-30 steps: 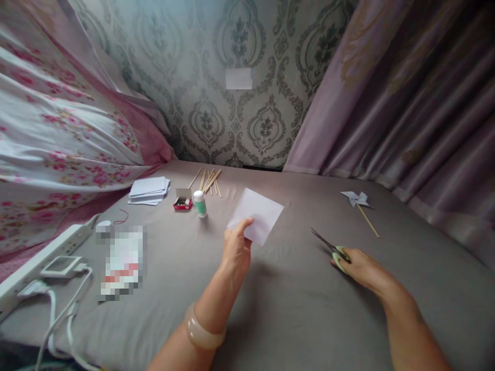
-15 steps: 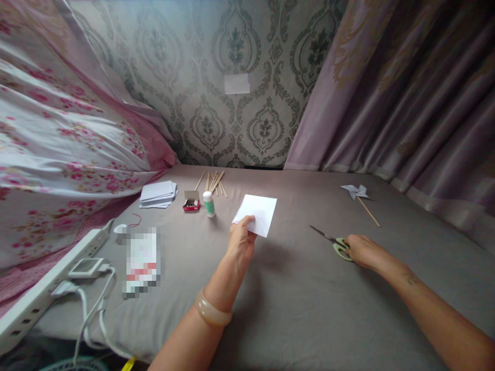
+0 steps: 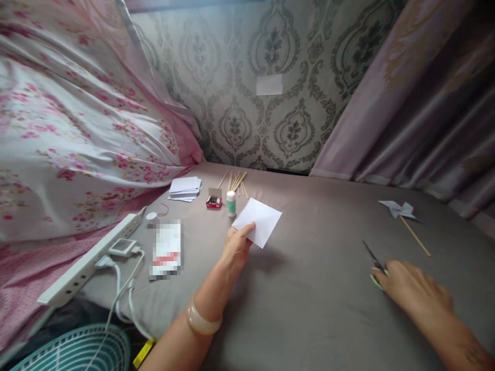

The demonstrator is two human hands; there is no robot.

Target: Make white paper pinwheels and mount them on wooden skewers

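Stack of white paper, open red box and glue stick on grey sheet; left hand gripping square paper above it; right hand on scissors, near paper pinwheel.

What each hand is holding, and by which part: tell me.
The left hand holds the white square paper by its near-left edge; the right hand, the scissors by their pale green handles.

Scissor handles partly behind right hand; teal basket cut off; packet blurred.
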